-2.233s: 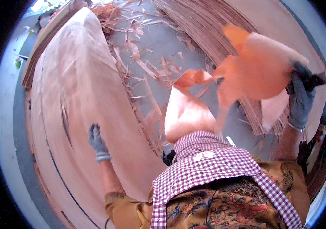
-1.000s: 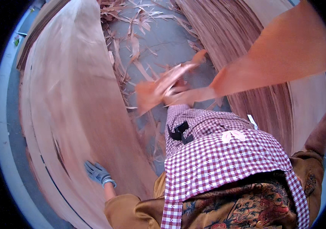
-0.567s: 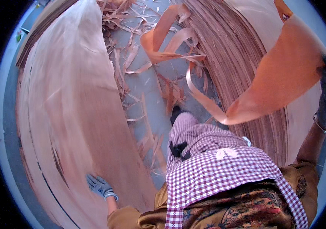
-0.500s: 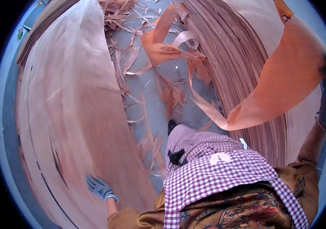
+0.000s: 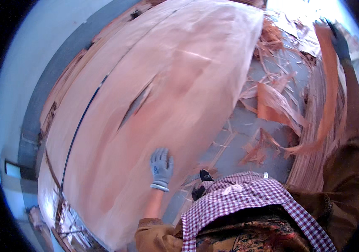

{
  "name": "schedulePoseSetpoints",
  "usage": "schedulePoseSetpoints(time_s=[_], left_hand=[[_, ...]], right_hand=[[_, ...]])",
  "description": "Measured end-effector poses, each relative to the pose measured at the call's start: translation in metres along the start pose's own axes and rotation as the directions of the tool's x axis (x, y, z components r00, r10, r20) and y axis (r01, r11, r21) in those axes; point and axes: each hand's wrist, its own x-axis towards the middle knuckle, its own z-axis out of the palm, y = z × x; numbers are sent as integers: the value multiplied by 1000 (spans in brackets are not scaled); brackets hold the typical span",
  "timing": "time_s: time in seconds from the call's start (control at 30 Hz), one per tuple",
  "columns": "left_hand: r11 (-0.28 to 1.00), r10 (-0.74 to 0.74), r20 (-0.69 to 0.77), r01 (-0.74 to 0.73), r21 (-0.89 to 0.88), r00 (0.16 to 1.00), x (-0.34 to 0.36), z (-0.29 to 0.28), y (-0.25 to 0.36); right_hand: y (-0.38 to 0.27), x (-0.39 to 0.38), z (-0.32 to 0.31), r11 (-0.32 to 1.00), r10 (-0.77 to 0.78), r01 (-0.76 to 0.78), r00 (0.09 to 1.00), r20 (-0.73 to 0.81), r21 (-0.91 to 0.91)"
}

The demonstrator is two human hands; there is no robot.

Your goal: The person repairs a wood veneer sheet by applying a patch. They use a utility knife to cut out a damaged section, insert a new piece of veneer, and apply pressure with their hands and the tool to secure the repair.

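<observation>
A wide, pale pinkish wood veneer sheet (image 5: pixel 179 101) covers the stack on my left. My left hand (image 5: pixel 161 168), in a grey glove, lies flat on it near its close end, fingers stretched out. A long split (image 5: pixel 137 103) shows in the sheet ahead of that hand. At the upper right, my right hand (image 5: pixel 340 44), in a dark-looking glove, is raised at arm's length. It grips the top end of a long orange veneer strip (image 5: pixel 327 88), which hangs down and curls toward the floor. Blur and glare partly obscure its fingers.
A dark line (image 5: pixel 89 105) runs lengthwise along the left side of the sheet. On the right stands another veneer stack (image 5: pixel 311 143) with ragged layered edges. Torn veneer scraps (image 5: pixel 278 105) litter the grey floor (image 5: pixel 246 134) between the stacks.
My view has swung left over the left stack. My right hand has carried the orange veneer farther forward and up. My left hand still rests on the pale sheet.
</observation>
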Motion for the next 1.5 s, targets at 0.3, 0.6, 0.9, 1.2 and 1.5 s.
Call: schedulePoseSetpoints(time_s=[0.3, 0.6, 0.9, 1.2, 1.5], left_hand=[[238, -629, 155, 379, -894, 762, -96, -13, 79], [-115, -848, 103, 10, -993, 520, -103, -26, 143], [294, -930, -246, 150, -944, 273, -175, -148, 81], [-13, -982, -4, -89, -996, 188, -248, -198, 18], [99, -981, -91, 41, -994, 170, -171, -91, 39]], right_hand=[[-604, -12, -45, 462, -654, 570, 737, -174, 679], [-604, -157, -67, 15, -935, 427, 326, -138, 904], [-556, -125, -32, -21, -615, -183, 778, 132, 983], [-473, -150, 38, 47, -510, -809, 485, 710, 586], [-485, -127, 93, 51, -318, -851, 482, 816, 522]])
